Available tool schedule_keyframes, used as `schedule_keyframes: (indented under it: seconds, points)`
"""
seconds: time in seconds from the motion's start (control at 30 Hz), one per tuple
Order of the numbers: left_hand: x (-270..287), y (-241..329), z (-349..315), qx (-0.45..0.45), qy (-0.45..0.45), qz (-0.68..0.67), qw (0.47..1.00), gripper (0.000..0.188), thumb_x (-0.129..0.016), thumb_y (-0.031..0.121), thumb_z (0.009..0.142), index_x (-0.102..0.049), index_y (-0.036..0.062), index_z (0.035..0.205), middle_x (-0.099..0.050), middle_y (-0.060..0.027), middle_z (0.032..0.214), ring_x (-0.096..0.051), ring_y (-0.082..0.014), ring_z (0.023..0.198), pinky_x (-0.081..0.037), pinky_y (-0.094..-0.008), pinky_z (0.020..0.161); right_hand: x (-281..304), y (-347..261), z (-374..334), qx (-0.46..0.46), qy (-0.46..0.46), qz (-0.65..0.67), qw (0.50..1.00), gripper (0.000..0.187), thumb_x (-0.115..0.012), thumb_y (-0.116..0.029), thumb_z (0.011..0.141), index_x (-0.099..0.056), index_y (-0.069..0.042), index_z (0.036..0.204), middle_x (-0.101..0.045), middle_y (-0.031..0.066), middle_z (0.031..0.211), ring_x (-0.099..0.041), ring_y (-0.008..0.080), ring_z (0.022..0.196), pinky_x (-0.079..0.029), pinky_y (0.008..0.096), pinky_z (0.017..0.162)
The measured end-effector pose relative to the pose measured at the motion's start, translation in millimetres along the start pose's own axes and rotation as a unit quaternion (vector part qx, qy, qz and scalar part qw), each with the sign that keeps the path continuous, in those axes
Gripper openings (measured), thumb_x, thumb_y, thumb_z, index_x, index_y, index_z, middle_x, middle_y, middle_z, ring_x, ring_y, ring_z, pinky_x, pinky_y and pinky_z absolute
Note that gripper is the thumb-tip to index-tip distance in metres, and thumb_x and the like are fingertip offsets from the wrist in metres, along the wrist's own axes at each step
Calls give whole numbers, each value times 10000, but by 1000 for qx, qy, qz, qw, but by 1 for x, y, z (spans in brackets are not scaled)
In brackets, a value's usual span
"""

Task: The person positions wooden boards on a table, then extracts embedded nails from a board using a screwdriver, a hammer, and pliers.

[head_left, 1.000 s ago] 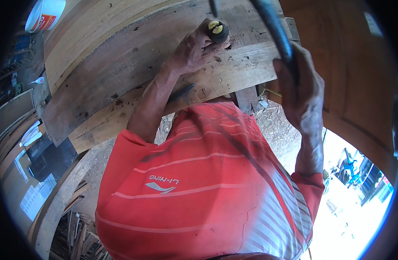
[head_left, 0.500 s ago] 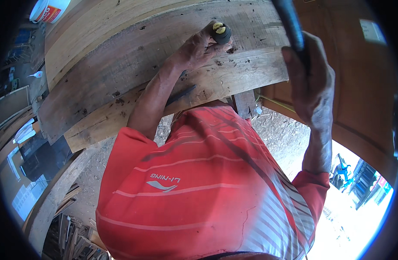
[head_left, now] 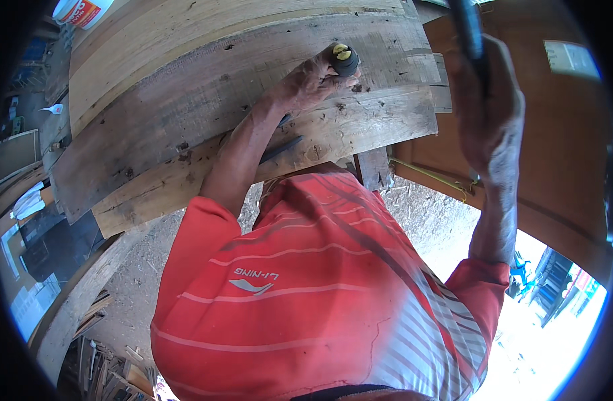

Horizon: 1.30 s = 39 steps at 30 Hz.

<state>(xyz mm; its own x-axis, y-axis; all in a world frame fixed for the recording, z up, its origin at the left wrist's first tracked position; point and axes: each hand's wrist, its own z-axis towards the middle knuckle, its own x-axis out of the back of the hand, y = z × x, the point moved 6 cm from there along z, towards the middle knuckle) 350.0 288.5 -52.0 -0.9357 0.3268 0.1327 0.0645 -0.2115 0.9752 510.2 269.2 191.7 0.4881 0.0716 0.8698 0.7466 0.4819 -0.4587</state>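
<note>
My left hand (head_left: 318, 83) is wrapped round an upright tool with a dark round handle and a split yellow end (head_left: 345, 59), which looks like a chisel. It rests on the grey-brown plank (head_left: 206, 100), and its lower end is hidden by my fingers. Held up at the right, my right hand (head_left: 491, 120) grips a dark rod-shaped handle (head_left: 468, 33). That handle runs out of the top of the view, so its head cannot be seen. Beneath my left forearm a dark flat strip (head_left: 279, 148) lies on the nearer plank (head_left: 380, 120).
A white tub (head_left: 79, 12) with a red label stands at the far left. Beyond my right hand rises a brown wooden panel (head_left: 553, 120), with a yellow cord (head_left: 430, 177) near its bottom. Scrap wood sticks (head_left: 106, 374) lie on the ground at lower left.
The view has shifted slightly. My right hand with the dark handle has moved a little up and to the right. My left hand keeps its hold at the same spot on the plank.
</note>
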Motion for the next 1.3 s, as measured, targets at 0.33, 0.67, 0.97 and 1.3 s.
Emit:
schedule_keyframes:
  seconds: [0.33,0.67,0.97,1.3]
  points:
    - [-5,-12,9,-62,5,-107,992,366,-736,192,987,-614,94,1318,-715,-16,1171,-661,-169,1142,-539,-375,1021,-57,29,-21,93,-174,-99,975,238,-616,-280,1039,-520,-62,1026,-624,194,737,-624,445,672,-471,540,623]
    - [-11,-15,11,-5,-19,-136,990,428,-712,174,1004,-542,94,1388,-716,-47,1173,-651,-175,1201,-519,-379,1054,-13,23,-13,42,19,-76,996,197,-660,-211,1018,-531,-62,1020,-640,204,755,-655,412,702,-479,481,560]
    - [-8,-21,8,1,-14,-106,994,413,-721,185,999,-550,44,1348,-711,-78,1228,-664,-205,1188,-528,-384,1047,-35,-3,0,61,-141,-71,986,207,-677,-209,1011,-551,-50,1049,-652,183,748,-662,390,659,-507,488,619]
    - [-10,-23,3,62,-42,-28,997,415,-762,226,970,-580,44,1296,-730,-109,1215,-691,-195,1147,-540,-358,1050,-71,47,-27,38,-198,-134,970,250,-628,-255,1035,-497,-44,1011,-644,221,766,-630,464,692,-474,551,614]
